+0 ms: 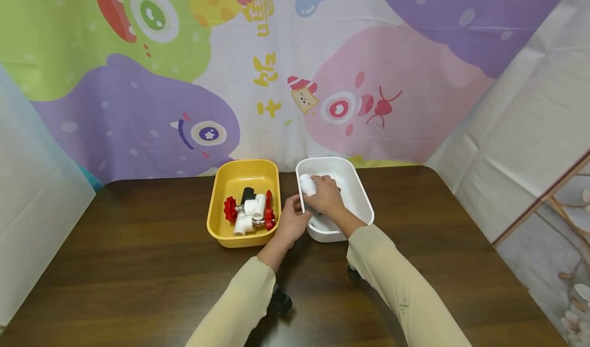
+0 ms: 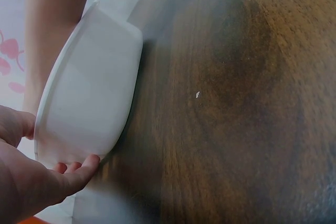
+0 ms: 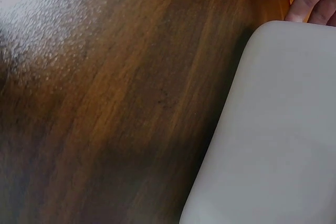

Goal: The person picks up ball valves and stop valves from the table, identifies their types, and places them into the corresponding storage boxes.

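Observation:
In the head view my right hand (image 1: 324, 193) reaches over the white tub (image 1: 362, 196). It grips a white plastic pipe fitting (image 1: 307, 185), whose round end shows past the fingers; the rest of the piece is hidden under the hand. My left hand (image 1: 293, 219) holds the left side of the same tub. In the left wrist view its fingers (image 2: 79, 176) lie against the outer wall, with the thumb up at the rim. Mostly the tub's outer wall (image 3: 273, 129) fills the right wrist view, and left-hand fingertips show at its corner.
Left of the hands stands a yellow tub (image 1: 221, 183). Inside it lie white pipe valves (image 1: 252, 206) with red handwheels (image 1: 230, 209) and a black piece (image 1: 248, 193). Both tubs sit near the back of the brown wooden table (image 1: 138, 265), against a printed curtain (image 1: 276, 137).

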A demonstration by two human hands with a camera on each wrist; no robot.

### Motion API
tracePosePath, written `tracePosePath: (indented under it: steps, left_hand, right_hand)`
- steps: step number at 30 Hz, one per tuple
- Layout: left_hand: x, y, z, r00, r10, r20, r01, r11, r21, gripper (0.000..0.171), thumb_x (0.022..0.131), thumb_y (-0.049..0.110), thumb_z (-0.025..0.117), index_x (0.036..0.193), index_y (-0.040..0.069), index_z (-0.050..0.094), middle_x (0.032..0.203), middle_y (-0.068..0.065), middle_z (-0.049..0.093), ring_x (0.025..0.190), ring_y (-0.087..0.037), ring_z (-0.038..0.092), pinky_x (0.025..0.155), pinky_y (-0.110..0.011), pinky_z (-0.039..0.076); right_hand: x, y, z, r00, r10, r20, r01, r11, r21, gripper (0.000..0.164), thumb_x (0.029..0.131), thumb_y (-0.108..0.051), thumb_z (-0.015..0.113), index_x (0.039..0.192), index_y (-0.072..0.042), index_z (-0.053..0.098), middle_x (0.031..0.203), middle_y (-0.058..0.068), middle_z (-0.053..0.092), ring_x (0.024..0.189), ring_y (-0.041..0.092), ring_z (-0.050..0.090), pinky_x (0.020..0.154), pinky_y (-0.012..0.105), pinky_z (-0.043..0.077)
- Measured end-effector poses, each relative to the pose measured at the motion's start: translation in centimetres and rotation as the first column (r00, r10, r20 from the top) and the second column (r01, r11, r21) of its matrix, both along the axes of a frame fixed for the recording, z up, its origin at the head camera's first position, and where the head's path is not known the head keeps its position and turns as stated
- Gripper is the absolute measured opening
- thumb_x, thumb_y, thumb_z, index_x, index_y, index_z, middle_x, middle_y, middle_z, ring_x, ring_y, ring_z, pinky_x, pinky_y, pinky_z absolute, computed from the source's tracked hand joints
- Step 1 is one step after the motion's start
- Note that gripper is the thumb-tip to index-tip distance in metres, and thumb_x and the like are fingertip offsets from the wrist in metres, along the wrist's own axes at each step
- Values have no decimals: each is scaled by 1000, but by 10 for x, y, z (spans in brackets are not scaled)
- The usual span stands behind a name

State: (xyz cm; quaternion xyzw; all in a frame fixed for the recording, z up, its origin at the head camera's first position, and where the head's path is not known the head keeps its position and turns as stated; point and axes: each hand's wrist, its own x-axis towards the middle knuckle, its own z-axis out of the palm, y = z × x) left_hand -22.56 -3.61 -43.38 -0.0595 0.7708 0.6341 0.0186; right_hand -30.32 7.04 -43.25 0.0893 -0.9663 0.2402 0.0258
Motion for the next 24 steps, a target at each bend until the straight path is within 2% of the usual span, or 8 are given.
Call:
tracePosePath:
  steps: [24]
  left_hand:
    - [0,0,0,1000,-9,8,9,1000,13,52,88,4,53,137,0,35,124,-22,50,113,-34,55,90,-42,52]
  right_hand:
    - [5,5,1,999,23,34,-23,1000,-4,68,79,-37,69,136,-7,46,134,18,46,120,33,45,98,45,41]
